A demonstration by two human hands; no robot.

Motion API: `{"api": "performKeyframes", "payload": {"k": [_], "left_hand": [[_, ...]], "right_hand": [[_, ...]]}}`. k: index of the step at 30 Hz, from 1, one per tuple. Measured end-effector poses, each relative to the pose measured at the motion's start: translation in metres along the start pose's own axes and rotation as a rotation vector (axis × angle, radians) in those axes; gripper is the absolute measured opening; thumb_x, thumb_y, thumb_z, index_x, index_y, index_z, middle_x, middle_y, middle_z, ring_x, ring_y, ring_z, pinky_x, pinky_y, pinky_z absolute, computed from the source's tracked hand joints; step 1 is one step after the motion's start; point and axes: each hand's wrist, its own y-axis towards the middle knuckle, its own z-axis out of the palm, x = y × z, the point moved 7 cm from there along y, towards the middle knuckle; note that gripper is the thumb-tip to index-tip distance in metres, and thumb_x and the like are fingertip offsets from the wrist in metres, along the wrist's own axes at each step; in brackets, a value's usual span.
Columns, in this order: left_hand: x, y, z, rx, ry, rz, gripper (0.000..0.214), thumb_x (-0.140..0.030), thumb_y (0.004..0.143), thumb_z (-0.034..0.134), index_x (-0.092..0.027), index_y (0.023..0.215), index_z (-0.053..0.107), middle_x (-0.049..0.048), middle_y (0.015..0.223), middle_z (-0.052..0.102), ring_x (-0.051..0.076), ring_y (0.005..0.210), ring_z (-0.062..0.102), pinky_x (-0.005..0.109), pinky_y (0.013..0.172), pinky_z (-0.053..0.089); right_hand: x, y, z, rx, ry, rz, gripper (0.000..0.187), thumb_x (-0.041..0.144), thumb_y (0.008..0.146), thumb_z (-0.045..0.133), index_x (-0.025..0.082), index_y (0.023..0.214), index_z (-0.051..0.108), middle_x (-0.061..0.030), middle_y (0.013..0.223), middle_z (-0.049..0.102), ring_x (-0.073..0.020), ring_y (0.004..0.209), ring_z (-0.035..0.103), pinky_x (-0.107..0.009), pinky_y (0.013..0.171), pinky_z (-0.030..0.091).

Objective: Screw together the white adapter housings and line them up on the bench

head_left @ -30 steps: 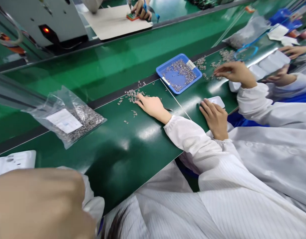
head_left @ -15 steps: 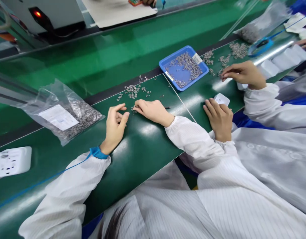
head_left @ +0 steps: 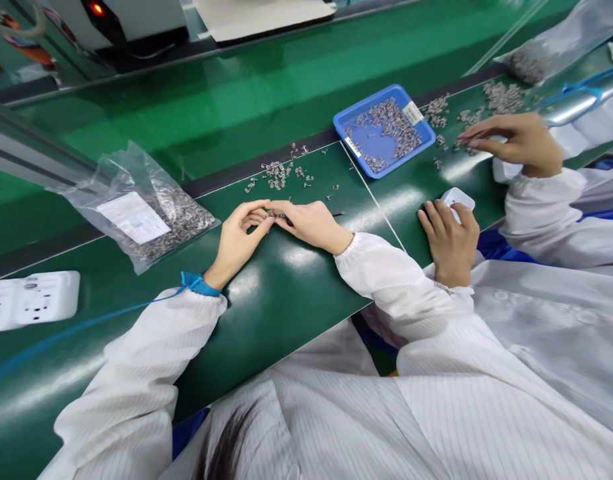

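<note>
Two bare hands, fingertips meeting low over the green table (head_left: 286, 287). Right hand (head_left: 314, 223): palm down, fingers narrowed on a few small metal parts (head_left: 272, 215). Left hand (head_left: 238, 239): wrist in blue strap (head_left: 200, 285), fingers arched over thumb, tips at the same parts; cannot tell whether it grips. Loose parts (head_left: 278, 175): scattered just beyond the hands. Clear bag (head_left: 189, 217): white label (head_left: 135, 219), print illegible. Blue tray (head_left: 374, 143): white stickers (head_left: 413, 113), unreadable.

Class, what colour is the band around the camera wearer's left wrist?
Blue: the wristband shows best in the head view, the only one.
</note>
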Motion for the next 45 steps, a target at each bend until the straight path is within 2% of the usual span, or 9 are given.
{"api": "performKeyframes", "payload": {"k": [4,9,14,20,25,29,34,39,45], "left_hand": [[-0.003,0.000,0.000,0.024,0.091,0.065,0.034,-0.026,0.088,0.070,-0.019,0.120,0.063,0.0020,0.093,0.065,0.012,0.087,0.064,0.025,0.085,0.053],[-0.004,0.000,-0.002,0.002,0.148,0.130,0.031,-0.019,0.085,0.068,-0.019,0.114,0.059,0.0013,0.094,0.061,0.013,0.091,0.063,0.028,0.091,0.051],[-0.001,0.000,-0.002,-0.009,0.092,0.107,0.028,-0.018,0.084,0.067,-0.019,0.110,0.058,0.0022,0.100,0.060,0.012,0.096,0.063,0.027,0.095,0.051],[0.002,0.001,-0.002,-0.004,0.004,0.052,0.032,-0.022,0.081,0.075,-0.019,0.110,0.062,0.0010,0.095,0.065,0.011,0.091,0.066,0.023,0.088,0.054],[0.005,0.003,-0.002,-0.001,0.015,-0.007,0.027,-0.023,0.078,0.078,-0.018,0.103,0.068,0.0016,0.094,0.067,0.013,0.089,0.066,0.025,0.087,0.054],[-0.007,0.001,-0.003,0.004,0.200,0.087,0.018,-0.023,0.081,0.077,-0.019,0.098,0.071,0.0010,0.093,0.065,0.014,0.089,0.063,0.026,0.085,0.052],[-0.016,-0.002,0.000,0.047,0.320,0.193,0.009,-0.027,0.086,0.075,-0.020,0.090,0.070,0.0016,0.093,0.064,0.016,0.090,0.062,0.027,0.082,0.050],[-0.006,-0.004,0.004,0.083,0.132,0.072,0.016,-0.032,0.085,0.078,-0.018,0.089,0.069,0.0029,0.095,0.067,0.016,0.091,0.067,0.027,0.086,0.056],[0.002,-0.003,0.004,0.080,0.025,-0.056,0.028,-0.038,0.083,0.079,-0.016,0.095,0.067,0.0062,0.101,0.071,0.018,0.095,0.071,0.030,0.091,0.059]], "right_hand": [[-0.002,0.000,-0.005,-0.007,0.100,-0.007,0.041,0.041,0.109,0.031,0.025,0.135,0.058,-0.0006,0.130,0.067,-0.0124,0.105,0.067,-0.024,0.069,0.036],[-0.005,0.001,-0.006,-0.010,0.090,-0.051,0.044,0.042,0.109,0.029,0.020,0.120,0.065,-0.0014,0.123,0.068,-0.0106,0.099,0.065,-0.026,0.061,0.028],[-0.002,-0.001,-0.009,-0.045,0.122,-0.069,0.038,0.041,0.107,0.035,0.020,0.126,0.061,-0.0015,0.120,0.069,-0.0110,0.095,0.065,-0.026,0.061,0.027],[0.003,-0.003,-0.005,0.021,0.115,-0.102,0.048,0.047,0.108,0.030,0.018,0.135,0.056,-0.0072,0.123,0.068,-0.0149,0.104,0.065,-0.025,0.064,0.028],[0.002,-0.003,-0.005,0.052,0.104,-0.134,0.050,0.050,0.108,0.027,0.017,0.134,0.055,-0.0066,0.121,0.069,-0.0152,0.099,0.066,-0.025,0.063,0.027],[0.002,-0.004,-0.006,0.085,0.161,-0.188,0.048,0.052,0.106,0.031,0.017,0.125,0.059,-0.0048,0.116,0.070,-0.0148,0.095,0.066,-0.025,0.066,0.029],[-0.002,-0.003,-0.009,0.107,0.422,-0.161,0.045,0.053,0.105,0.039,0.016,0.116,0.060,-0.0020,0.100,0.072,-0.0131,0.091,0.066,-0.022,0.073,0.035],[-0.003,-0.002,-0.008,0.116,0.525,-0.174,0.044,0.056,0.103,0.042,0.016,0.103,0.061,0.0000,0.091,0.069,-0.0102,0.079,0.060,-0.021,0.071,0.034],[-0.006,-0.003,-0.010,0.109,0.459,-0.177,0.042,0.052,0.105,0.038,0.017,0.102,0.062,0.0000,0.094,0.069,-0.0111,0.080,0.060,-0.022,0.072,0.032]]}}
